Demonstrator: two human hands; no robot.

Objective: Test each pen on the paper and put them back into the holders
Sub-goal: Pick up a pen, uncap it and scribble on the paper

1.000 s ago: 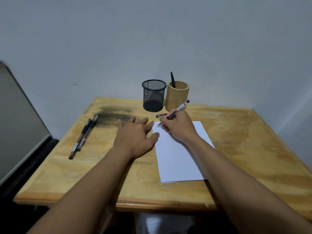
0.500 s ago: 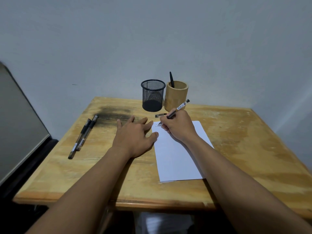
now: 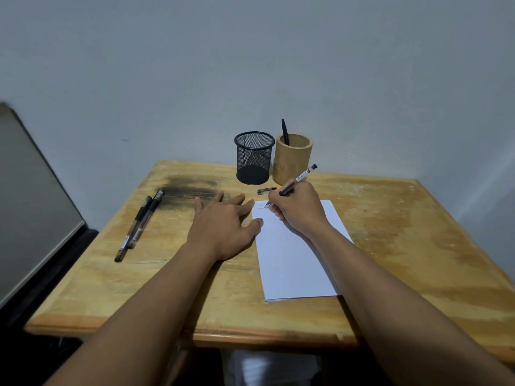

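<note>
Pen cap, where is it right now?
Head view, centre: the pen cap lies on the table just in front of the black mesh holder, left of the right hand.

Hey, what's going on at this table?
A person is testing a pen on the paper: the right hand grips it, tip at the sheet's top left corner, where faint scribbles show. The left hand lies flat on the table beside the paper. A cap lies near the holders. At the table's left lie two pens; a black pen stands in the wooden holder; the mesh holder looks empty.
</note>
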